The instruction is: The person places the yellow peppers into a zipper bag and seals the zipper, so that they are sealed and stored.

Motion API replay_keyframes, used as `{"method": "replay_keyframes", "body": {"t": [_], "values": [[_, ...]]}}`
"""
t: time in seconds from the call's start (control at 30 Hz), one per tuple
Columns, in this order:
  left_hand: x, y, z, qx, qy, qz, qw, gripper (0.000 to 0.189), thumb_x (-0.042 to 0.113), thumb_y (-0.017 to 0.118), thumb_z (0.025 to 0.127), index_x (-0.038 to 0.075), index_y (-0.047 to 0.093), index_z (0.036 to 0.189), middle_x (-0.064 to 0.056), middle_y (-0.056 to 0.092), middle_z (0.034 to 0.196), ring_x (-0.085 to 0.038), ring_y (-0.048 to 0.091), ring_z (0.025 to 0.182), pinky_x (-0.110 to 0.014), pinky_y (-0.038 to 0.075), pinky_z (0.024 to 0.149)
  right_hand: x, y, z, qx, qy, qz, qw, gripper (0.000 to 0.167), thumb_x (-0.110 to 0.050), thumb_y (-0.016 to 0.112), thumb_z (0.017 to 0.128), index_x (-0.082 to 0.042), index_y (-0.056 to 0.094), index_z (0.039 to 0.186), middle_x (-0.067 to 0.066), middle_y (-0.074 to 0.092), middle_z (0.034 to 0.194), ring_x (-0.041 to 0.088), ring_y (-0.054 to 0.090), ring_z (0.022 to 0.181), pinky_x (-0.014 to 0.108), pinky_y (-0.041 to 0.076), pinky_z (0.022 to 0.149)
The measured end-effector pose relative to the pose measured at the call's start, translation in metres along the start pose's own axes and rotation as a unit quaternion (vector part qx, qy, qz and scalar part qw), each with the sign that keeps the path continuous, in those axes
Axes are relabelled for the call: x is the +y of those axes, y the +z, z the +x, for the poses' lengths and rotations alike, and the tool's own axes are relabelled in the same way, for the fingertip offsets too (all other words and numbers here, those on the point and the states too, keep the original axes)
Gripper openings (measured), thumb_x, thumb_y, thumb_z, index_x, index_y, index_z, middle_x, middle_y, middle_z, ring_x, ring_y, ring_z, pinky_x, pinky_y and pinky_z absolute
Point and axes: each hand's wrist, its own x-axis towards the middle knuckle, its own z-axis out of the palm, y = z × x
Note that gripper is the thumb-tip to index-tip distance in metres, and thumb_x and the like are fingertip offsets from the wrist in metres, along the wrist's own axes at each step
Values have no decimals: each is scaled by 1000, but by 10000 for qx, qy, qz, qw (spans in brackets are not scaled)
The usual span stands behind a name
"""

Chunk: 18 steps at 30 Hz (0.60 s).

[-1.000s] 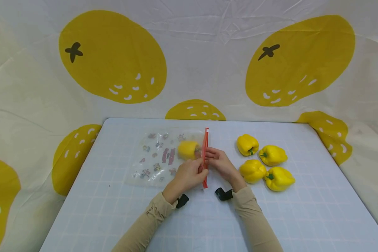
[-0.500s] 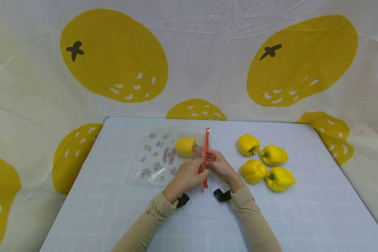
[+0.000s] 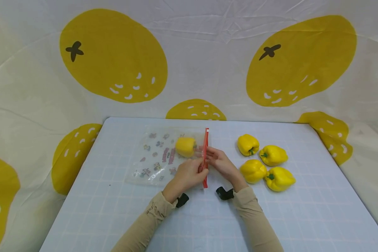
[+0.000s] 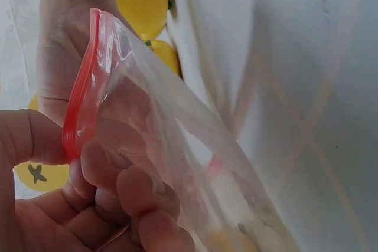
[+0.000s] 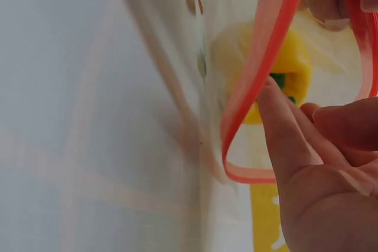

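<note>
Pinching the red rim [image 3: 205,140] of the zip bag [image 3: 155,155] with the left hand [image 3: 189,173]; right hand [image 3: 223,163] has straight-ish fingers [image 5: 282,119] inside, yellow bell pepper [image 3: 184,147] in there just left, stem [image 5: 277,79] facing them.

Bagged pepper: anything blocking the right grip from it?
Nothing visible. The right grip reaches through the open mouth of the bag; in the right wrist view the red rim loops around the fingers, leaving a way to the pepper. The left grip holds the rim. Whether fingers touch pepper, can't tell.
</note>
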Motion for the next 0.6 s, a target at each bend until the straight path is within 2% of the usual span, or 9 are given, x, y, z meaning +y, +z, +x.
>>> {"method": "replay_keyframes", "body": {"t": [0.13, 0.23, 0.37, 0.5, 0.6], "values": [[0, 0, 0, -40, -26, -14, 10000, 21, 18, 60, 87, 15, 48, 70, 8, 39, 53, -9, 38, 44, -22, 25, 46, -6, -4, -3, 125, 97, -432, 9989, 47, 6, 45, 97, 9, 41, 144, 28, 47, 143, 38, 52, 127, 31, 46, 100], [1, -1, 0, -77, -106, -40, 9999, 20, 18, 60, 87, 14, 47, 71, 7, 39, 53, -9, 37, 44, -22, 24, 46, -12, -8, -7, 304, 199, -621, 9974, 43, 4, 44, 98, 8, 45, 141, 28, 50, 140, 35, 59, 118, 35, 48, 99], [1, -1, -1, -89, -186, -34, 9998, 21, 18, 60, 87, 14, 47, 71, 7, 39, 53, -10, 37, 43, -22, 24, 46, -20, -16, -13, 534, 254, -726, 9956, 42, 6, 39, 98, 12, 44, 139, 32, 51, 136, 45, 58, 117, 42, 47, 99], [1, 0, 0, -51, -177, 32, 9998, 23, 19, 61, 87, 14, 46, 69, 7, 38, 52, -9, 37, 43, -22, 24, 45, -32, -25, -20, 1018, 222, -974, 9898, 40, 3, 41, 98, 13, 45, 137, 34, 55, 130, 50, 56, 116, 40, 49, 97], [2, 0, 0, -40, -183, 58, 9998, 24, 19, 61, 87, 14, 45, 69, 7, 38, 53, -10, 37, 44, -22, 24, 46, -40, -29, -25, 1519, 183, -1235, 9805, 35, -3, 45, 101, 8, 52, 133, 27, 60, 126, 47, 57, 114, 35, 51, 94]]}}
